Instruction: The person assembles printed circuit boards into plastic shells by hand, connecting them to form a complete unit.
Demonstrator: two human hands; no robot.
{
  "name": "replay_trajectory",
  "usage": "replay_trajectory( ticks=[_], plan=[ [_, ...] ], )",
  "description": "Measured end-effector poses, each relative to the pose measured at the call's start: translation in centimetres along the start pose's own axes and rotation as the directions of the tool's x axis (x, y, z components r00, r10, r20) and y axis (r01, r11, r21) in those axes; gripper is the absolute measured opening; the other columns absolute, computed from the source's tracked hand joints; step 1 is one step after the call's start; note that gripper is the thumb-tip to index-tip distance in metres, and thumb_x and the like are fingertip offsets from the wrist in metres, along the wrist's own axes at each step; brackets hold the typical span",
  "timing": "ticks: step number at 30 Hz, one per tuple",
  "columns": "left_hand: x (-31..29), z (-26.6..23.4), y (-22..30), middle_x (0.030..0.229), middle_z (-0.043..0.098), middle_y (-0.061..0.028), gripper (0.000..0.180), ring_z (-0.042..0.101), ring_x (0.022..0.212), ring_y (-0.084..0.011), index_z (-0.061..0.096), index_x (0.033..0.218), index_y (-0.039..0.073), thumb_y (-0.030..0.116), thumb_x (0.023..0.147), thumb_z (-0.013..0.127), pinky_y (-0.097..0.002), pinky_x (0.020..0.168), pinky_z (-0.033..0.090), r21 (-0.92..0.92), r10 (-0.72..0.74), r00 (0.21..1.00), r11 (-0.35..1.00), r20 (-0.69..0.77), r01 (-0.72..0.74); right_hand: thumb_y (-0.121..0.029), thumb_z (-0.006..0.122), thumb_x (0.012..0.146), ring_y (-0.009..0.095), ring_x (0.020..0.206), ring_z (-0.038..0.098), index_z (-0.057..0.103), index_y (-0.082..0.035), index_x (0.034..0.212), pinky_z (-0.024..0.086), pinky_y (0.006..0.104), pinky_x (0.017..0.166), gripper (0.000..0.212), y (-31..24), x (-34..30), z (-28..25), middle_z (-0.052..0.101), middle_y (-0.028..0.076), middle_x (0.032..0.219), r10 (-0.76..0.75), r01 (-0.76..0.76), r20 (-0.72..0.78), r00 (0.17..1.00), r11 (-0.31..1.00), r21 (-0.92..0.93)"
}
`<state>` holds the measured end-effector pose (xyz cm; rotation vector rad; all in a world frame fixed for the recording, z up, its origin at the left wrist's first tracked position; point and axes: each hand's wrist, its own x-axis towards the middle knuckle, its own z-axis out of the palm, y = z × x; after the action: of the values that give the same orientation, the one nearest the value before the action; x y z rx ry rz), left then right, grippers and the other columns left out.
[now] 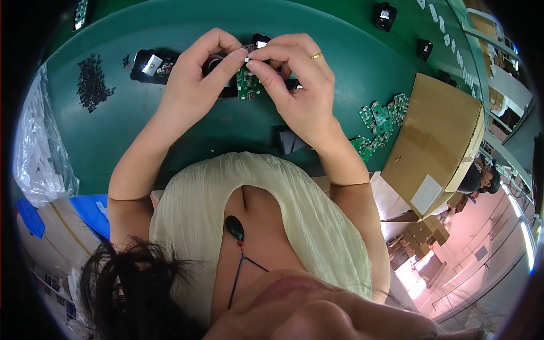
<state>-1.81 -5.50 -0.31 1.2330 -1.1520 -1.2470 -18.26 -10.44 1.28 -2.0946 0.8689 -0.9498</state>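
Observation:
Over the green tabletop, both my hands meet at a small green circuit board (247,86). My left hand (195,73) is closed, its thumb and bent fingers pressed at the board's upper left edge. From the other side my right hand (303,82), with a gold ring, pinches at a tiny white connector (247,59) by the board's top. Fingers partly hide that contact. Behind and beneath the hands, dark parts show only in pieces. Just left of my left hand lies an open black housing (150,65) with a silvery rectangle and small components inside.
A heap of small black screw-like pieces (93,84) lies at left, beside a clear plastic bag (42,147) of white parts. To the right are several green boards (385,119) and a cardboard box (433,133). A black block (289,140) sits near the table's front edge.

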Motion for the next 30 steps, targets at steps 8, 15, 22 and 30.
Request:
replay_trajectory(
  ticks=[8, 15, 22, 30],
  plan=[
    [-0.4, 0.4, 0.0, 0.078, 0.054, 0.0052, 0.012, 0.043, 0.069, -0.0009, 0.055, 0.092, 0.003, 0.014, 0.091, 0.059, -0.0176, 0.061, 0.034, -0.199, -0.134, 0.991, 0.972, -0.024, 0.127, 0.003, 0.074, 0.069, 0.021, 0.065, 0.057, 0.061, -0.003, 0.084, 0.046, 0.0281, 0.051, 0.02, 0.0, -0.2, 0.0, 0.057, 0.009, 0.081, -0.008, 0.009, -0.041, 0.999, 1.0, 0.018],
    [-0.8, 0.3, 0.0, 0.076, 0.054, 0.007, 0.011, 0.041, 0.062, 0.0003, 0.06, 0.093, 0.003, 0.014, 0.09, 0.06, -0.0172, 0.055, 0.033, -0.133, -0.092, 0.985, 0.989, -0.149, 0.072, 0.004, 0.073, 0.069, 0.023, 0.064, 0.057, 0.06, -0.002, 0.083, 0.047, 0.0297, 0.052, 0.02, 0.7, -0.2, -0.1, 0.058, 0.009, 0.079, -0.189, 0.183, -0.04, 0.981, 0.976, -0.121],
    [-1.0, 1.0, 0.3, 0.078, 0.057, 0.0048, 0.012, 0.047, 0.065, -0.0004, 0.06, 0.093, 0.002, 0.013, 0.089, 0.061, -0.0172, 0.056, 0.036, -0.106, -0.063, 0.987, 0.993, -0.151, 0.048, 0.006, 0.071, 0.067, 0.024, 0.066, 0.058, 0.06, -0.002, 0.084, 0.047, 0.0322, 0.057, 0.022, 0.5, 0.2, 0.3, 0.06, 0.008, 0.077, -0.234, 0.229, -0.066, 0.97, 0.971, -0.067],
    [-1.2, 0.4, 0.2, 0.074, 0.057, 0.0047, 0.015, 0.045, 0.066, -0.0008, 0.061, 0.094, 0.002, 0.015, 0.089, 0.062, -0.0173, 0.057, 0.036, -0.04, -0.064, 0.979, 0.998, -0.195, 0.057, 0.01, 0.069, 0.066, 0.025, 0.064, 0.058, 0.058, -0.001, 0.086, 0.047, 0.0314, 0.055, 0.025, 0.6, -0.1, -0.1, 0.06, 0.009, 0.076, -0.244, 0.241, -0.036, 0.969, 0.967, -0.085]
  ],
)
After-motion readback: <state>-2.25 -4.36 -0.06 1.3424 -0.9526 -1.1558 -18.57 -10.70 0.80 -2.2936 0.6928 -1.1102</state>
